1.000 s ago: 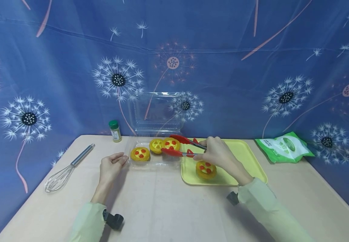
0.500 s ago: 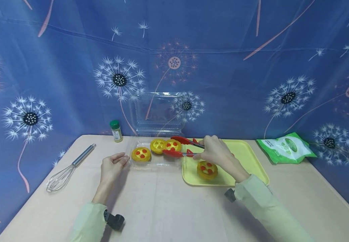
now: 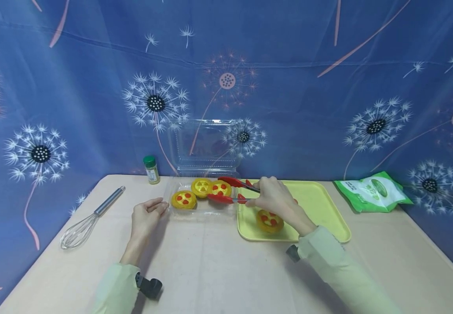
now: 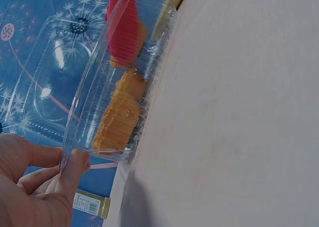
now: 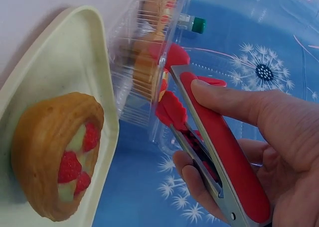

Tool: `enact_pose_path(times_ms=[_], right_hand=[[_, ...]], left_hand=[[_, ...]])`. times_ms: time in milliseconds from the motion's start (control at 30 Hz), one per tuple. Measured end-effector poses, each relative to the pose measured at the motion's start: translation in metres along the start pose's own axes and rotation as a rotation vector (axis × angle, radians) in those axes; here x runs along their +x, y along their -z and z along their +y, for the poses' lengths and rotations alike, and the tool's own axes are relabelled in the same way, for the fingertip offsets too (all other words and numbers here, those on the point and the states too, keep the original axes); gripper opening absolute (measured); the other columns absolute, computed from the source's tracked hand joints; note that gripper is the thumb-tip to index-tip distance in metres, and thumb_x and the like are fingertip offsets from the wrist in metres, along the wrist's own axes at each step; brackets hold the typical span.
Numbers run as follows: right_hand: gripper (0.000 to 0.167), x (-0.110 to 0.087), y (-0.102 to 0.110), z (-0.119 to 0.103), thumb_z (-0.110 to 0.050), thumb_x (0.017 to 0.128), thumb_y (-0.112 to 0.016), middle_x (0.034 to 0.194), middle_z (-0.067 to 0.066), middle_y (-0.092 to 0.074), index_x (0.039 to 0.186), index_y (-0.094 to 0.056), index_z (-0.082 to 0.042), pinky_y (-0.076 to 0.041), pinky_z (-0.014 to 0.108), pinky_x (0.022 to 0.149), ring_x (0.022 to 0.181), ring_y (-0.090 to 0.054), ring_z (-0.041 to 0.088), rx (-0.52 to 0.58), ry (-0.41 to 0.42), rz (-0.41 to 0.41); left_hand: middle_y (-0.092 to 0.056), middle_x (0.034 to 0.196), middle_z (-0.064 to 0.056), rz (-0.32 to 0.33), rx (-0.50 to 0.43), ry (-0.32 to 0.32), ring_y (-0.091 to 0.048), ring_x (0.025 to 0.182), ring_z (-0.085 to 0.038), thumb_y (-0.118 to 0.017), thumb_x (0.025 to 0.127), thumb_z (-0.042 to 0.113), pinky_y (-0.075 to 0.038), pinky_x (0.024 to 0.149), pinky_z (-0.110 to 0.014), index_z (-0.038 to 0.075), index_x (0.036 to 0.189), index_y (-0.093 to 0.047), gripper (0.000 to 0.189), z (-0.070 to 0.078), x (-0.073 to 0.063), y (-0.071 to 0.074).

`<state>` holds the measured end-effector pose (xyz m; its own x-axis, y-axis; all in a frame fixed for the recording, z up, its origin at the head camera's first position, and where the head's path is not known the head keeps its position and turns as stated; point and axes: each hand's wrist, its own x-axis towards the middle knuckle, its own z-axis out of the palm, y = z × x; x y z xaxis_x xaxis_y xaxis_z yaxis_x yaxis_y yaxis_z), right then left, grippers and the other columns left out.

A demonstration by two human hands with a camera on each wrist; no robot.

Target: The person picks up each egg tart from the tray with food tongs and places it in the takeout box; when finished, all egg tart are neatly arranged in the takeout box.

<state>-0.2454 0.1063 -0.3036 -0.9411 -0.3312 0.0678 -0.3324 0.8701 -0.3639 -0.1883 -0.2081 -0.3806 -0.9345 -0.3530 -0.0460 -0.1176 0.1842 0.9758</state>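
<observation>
My left hand [image 3: 144, 218] pinches the left rim of a clear plastic clamshell container [image 4: 75, 107], whose lid [image 3: 204, 144] stands up behind it. In the container sit a tart with red berries [image 3: 183, 199], a plain yellow tart [image 3: 200, 187] and another berry tart [image 3: 219, 188]. My right hand [image 3: 275, 198] grips red-handled tongs [image 5: 214, 147]. Their red tips lie on either side of the rightmost tart, inside the container. One more berry tart [image 5: 60, 157] sits on the yellow tray [image 3: 313, 209], under my right forearm in the head view.
A whisk [image 3: 93, 218] lies on the left of the table. A green-capped spice jar [image 3: 151, 170] stands behind the left hand. At the back right lies a green and white packet [image 3: 373, 192]. A blue patterned cloth hangs along the back.
My right hand has moved slightly left with the tongs. The rightmost tart and the plain yellow one beside it have shifted left a little. The left hand keeps its hold on the rim.
</observation>
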Motion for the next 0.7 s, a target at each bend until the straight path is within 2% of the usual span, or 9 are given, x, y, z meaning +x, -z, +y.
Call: enact_pose_path(times_ms=[67, 167, 267, 333, 367, 400, 467, 533, 700], right_hand=[[0.057, -0.0012, 0.0014, -0.0001, -0.034, 0.072, -0.087, 0.046, -0.006, -0.027, 0.112, -0.071, 0.002, -0.019, 0.02, 0.039, 0.038, -0.025, 0.01, 0.001, -0.008, -0.002], [0.051, -0.0034, 0.0051, -0.0007, -0.035, 0.072, -0.088, 0.045, -0.006, -0.025, 0.105, -0.074, 0.001, -0.018, 0.02, 0.038, 0.037, -0.024, 0.01, -0.008, -0.016, -0.003], [0.05, -0.0051, 0.0081, -0.0026, -0.034, 0.072, -0.088, 0.044, -0.005, -0.03, 0.104, -0.074, 0.001, -0.02, 0.02, 0.038, 0.036, -0.028, 0.011, -0.018, -0.012, -0.001], [0.045, -0.0059, 0.009, -0.004, -0.034, 0.071, -0.088, 0.045, -0.004, -0.031, 0.096, -0.074, 0.001, -0.022, 0.02, 0.038, 0.037, -0.03, 0.011, -0.027, -0.007, -0.001], [0.04, -0.006, 0.0091, -0.0046, -0.034, 0.072, -0.088, 0.045, -0.005, -0.03, 0.087, -0.073, 0.0, -0.021, 0.02, 0.039, 0.037, -0.03, 0.011, -0.036, -0.005, -0.002], [0.037, -0.0061, 0.0091, -0.0053, -0.034, 0.071, -0.088, 0.046, -0.005, -0.029, 0.076, -0.068, -0.003, -0.021, 0.02, 0.039, 0.037, -0.03, 0.011, -0.045, -0.001, -0.002], [0.046, -0.0058, 0.0086, -0.0064, -0.034, 0.071, -0.088, 0.048, -0.005, -0.024, 0.059, -0.051, -0.01, -0.019, 0.021, 0.039, 0.038, -0.028, 0.011, -0.07, 0.013, 0.004], [0.06, -0.0051, 0.0078, -0.0073, -0.033, 0.071, -0.088, 0.05, -0.005, -0.02, 0.055, -0.034, -0.015, -0.016, 0.021, 0.04, 0.04, -0.024, 0.011, -0.101, 0.029, 0.013], [0.063, -0.0026, 0.0045, -0.0085, -0.032, 0.07, -0.089, 0.052, -0.005, -0.016, 0.055, -0.03, -0.016, -0.012, 0.022, 0.042, 0.043, -0.019, 0.011, -0.136, 0.054, 0.048]], left_hand=[[-0.059, 0.127, -0.028, -0.002, 0.001, 0.003, -0.061, 0.117, -0.033, -0.053, 0.099, 0.004, -0.058, 0.087, -0.021, -0.012, 0.132, -0.051, 0.037, -0.0005, -0.0002, -0.0002], [-0.059, 0.127, -0.028, -0.001, 0.0, 0.002, -0.061, 0.117, -0.034, -0.053, 0.099, 0.004, -0.058, 0.087, -0.021, -0.012, 0.132, -0.051, 0.037, -0.0007, -0.0005, -0.0004], [-0.06, 0.127, -0.028, 0.0, 0.006, 0.004, -0.061, 0.117, -0.033, -0.053, 0.099, 0.005, -0.058, 0.087, -0.02, -0.011, 0.133, -0.051, 0.037, -0.0006, -0.0008, 0.0002], [-0.06, 0.127, -0.028, -0.003, 0.003, 0.007, -0.061, 0.117, -0.033, -0.053, 0.099, 0.006, -0.058, 0.087, -0.02, -0.011, 0.133, -0.051, 0.037, -0.0005, -0.0007, 0.0006], [-0.06, 0.127, -0.028, -0.003, 0.004, 0.01, -0.061, 0.117, -0.033, -0.053, 0.099, 0.006, -0.058, 0.087, -0.019, -0.011, 0.133, -0.051, 0.037, -0.0006, -0.0006, 0.0008], [-0.059, 0.128, -0.028, -0.005, 0.002, 0.011, -0.061, 0.117, -0.032, -0.053, 0.1, 0.006, -0.057, 0.087, -0.02, -0.011, 0.133, -0.051, 0.037, -0.0006, -0.0004, 0.0009], [-0.059, 0.128, -0.028, -0.005, -0.001, 0.013, -0.061, 0.117, -0.032, -0.053, 0.1, 0.006, -0.057, 0.087, -0.019, -0.011, 0.133, -0.051, 0.037, -0.0007, 0.0001, 0.0009], [-0.059, 0.128, -0.028, -0.004, -0.005, 0.013, -0.061, 0.117, -0.032, -0.052, 0.1, 0.005, -0.057, 0.088, -0.02, -0.011, 0.133, -0.051, 0.037, -0.0007, 0.0005, 0.0008], [-0.059, 0.127, -0.029, -0.001, -0.022, 0.003, -0.062, 0.115, -0.031, -0.053, 0.099, 0.004, -0.057, 0.088, -0.022, -0.012, 0.132, -0.051, 0.037, -0.0009, 0.0007, 0.0004]])
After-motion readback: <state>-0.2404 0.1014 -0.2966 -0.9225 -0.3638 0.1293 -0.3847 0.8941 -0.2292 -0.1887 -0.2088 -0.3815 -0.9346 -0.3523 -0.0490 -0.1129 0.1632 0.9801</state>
